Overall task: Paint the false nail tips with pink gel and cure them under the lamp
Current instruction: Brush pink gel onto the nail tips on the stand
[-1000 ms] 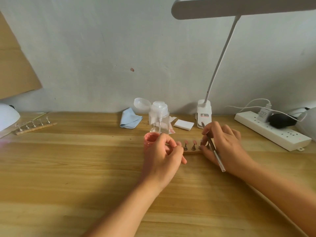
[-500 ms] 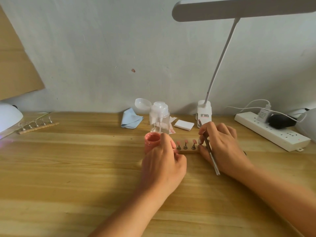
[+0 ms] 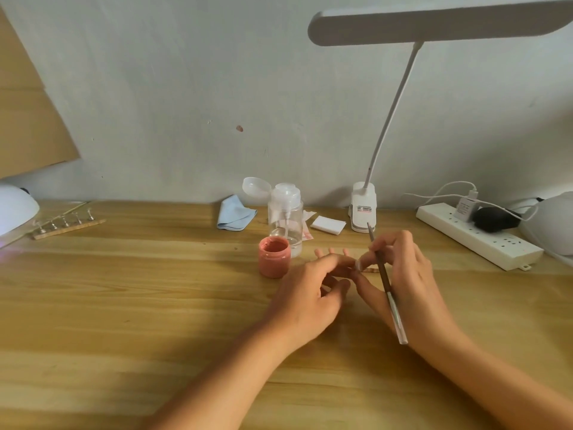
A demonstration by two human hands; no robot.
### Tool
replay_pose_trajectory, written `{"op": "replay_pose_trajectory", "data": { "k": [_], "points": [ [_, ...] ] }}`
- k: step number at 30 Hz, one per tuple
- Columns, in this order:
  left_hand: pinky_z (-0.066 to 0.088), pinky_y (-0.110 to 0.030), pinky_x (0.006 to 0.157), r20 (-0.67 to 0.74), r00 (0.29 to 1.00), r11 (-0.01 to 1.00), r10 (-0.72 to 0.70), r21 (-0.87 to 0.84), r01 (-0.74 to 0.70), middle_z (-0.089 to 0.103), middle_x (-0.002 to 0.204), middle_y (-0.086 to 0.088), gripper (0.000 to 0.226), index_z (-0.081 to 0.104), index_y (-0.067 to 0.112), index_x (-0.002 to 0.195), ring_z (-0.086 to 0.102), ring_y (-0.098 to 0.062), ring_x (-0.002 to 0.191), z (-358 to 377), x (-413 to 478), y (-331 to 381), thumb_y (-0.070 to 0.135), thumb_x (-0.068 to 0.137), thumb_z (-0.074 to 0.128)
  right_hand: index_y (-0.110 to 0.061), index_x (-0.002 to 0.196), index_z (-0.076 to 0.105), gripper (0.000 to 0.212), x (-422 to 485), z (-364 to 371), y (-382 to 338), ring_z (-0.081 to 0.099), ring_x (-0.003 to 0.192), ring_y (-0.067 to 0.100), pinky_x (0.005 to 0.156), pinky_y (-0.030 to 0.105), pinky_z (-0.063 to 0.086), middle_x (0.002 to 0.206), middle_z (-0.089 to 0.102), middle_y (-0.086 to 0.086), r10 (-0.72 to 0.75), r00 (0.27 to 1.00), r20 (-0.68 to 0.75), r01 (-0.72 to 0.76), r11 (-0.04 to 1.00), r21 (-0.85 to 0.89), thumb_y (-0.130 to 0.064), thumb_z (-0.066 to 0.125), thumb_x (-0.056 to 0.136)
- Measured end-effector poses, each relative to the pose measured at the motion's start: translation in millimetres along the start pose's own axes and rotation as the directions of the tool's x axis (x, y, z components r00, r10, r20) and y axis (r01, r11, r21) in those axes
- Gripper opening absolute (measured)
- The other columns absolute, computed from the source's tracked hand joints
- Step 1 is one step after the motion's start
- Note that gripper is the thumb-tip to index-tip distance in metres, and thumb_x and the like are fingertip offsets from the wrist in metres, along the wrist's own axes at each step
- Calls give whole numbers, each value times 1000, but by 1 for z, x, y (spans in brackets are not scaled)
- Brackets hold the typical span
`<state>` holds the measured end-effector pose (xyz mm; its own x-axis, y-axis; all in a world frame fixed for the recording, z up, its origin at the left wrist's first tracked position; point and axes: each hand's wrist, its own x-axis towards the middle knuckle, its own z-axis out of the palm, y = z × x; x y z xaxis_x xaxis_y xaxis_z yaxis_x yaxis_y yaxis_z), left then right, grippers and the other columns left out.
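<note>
Jar [image 3: 274, 265] with pink gel [image 3: 274, 243] inside

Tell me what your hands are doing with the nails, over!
Left hand on nail-tip holder, grip hidden. Right hand pinches brush. Pink tips partly behind fingers. Gel jar open beside left hand.

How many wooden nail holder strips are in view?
2. One strip lies far left by the curing lamp; the other strip, mostly hidden, lies under the left hand and right hand.
</note>
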<state>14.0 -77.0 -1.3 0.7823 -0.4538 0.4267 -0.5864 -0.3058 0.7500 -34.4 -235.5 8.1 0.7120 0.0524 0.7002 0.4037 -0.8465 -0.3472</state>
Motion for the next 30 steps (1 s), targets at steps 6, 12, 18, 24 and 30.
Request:
{"op": "replay_pose_trajectory", "data": {
  "k": [6, 12, 18, 24, 30],
  "points": [
    [46, -8, 71, -43, 996, 985, -78, -156, 70, 75, 93, 21, 19, 77, 29, 103, 67, 2, 85, -1, 0, -2, 17, 89, 72, -16, 104, 42, 43, -2, -3, -7, 62, 96, 12, 82, 16, 47, 90, 61, -9, 44, 997, 61, -47, 998, 40, -7, 76, 80],
    [46, -16, 71, -75, 989, 974, -129, -195, 112, 74, 90, 16, 20, 75, 29, 89, 63, 1, 82, -3, 3, -3, 12, 92, 65, -15, 103, 43, 34, -3, -10, -9, 56, 106, -13, 89, 7, 38, 95, 70, -12, 102, 991, 92, -115, 981, 153, -9, 70, 84],
    [46, -19, 69, -88, 982, 968, -166, -207, 145, 74, 88, 13, 23, 69, 32, 81, 60, 3, 70, -5, 5, -6, 11, 90, 67, -19, 102, 59, 21, 32, -25, -31, 59, 73, 15, 66, 31, 46, 81, 72, -8, 285, 958, -27, -243, 860, 448, -33, 44, 102],
    [41, -7, 64, -85, 981, 980, -176, -105, 167, 66, 81, 21, 20, 59, 31, 78, 56, 13, 65, -3, 3, -4, 20, 87, 73, -20, 93, 64, 21, 81, -14, -61, 66, 75, 27, 75, 44, 52, 62, 64, 3, 182, 962, 202, -251, 880, 404, -31, 49, 102],
    [33, -2, 62, -32, 991, 990, -129, 52, 130, 70, 100, 18, 14, 71, 29, 104, 53, 12, 61, -6, 2, -2, 27, 94, 61, -18, 73, 56, 30, 107, 25, -64, 53, 49, -3, 56, 22, 36, 60, 68, -5, 216, 900, 377, -265, 961, 81, -35, 53, 98]
  ]
}}
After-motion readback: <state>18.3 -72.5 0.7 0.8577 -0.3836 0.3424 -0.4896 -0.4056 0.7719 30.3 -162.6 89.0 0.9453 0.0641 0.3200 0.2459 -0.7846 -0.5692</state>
